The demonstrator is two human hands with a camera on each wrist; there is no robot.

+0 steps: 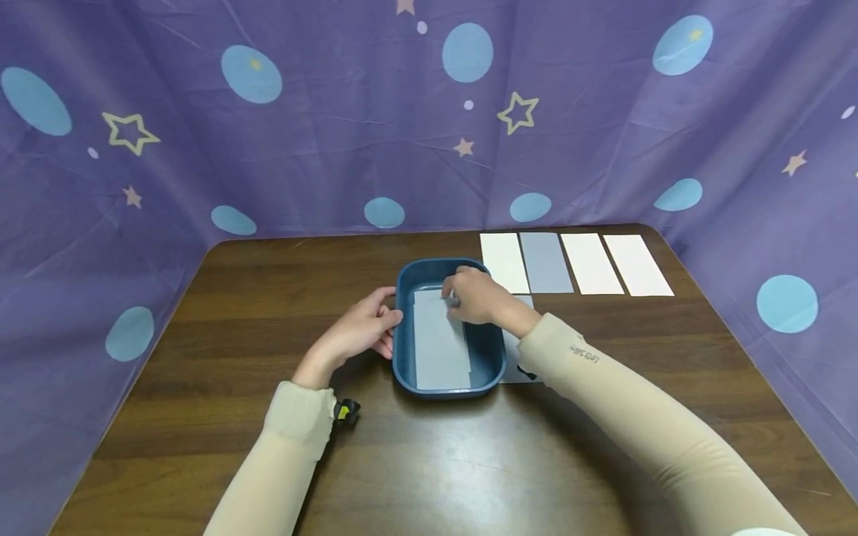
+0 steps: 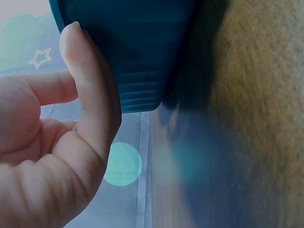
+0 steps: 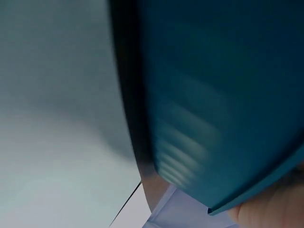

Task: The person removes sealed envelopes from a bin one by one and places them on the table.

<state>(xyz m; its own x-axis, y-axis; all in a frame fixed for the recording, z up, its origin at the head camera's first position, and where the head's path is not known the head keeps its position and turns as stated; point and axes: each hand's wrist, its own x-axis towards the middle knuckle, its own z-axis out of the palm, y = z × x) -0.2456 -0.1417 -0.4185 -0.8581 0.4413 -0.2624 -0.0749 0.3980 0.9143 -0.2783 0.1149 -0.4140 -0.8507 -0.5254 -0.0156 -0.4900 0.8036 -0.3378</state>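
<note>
Paper strips (image 1: 441,344) lay in the blue tray (image 1: 402,357) right in front of me, long way pointing away from me. My left hand (image 1: 358,331) pressed its fingers on the tray's left wall. My right hand (image 1: 472,296) was closer to the strips and pinched the far end of one. Farther back, four more strips (image 1: 575,263) lay side by side.
</note>
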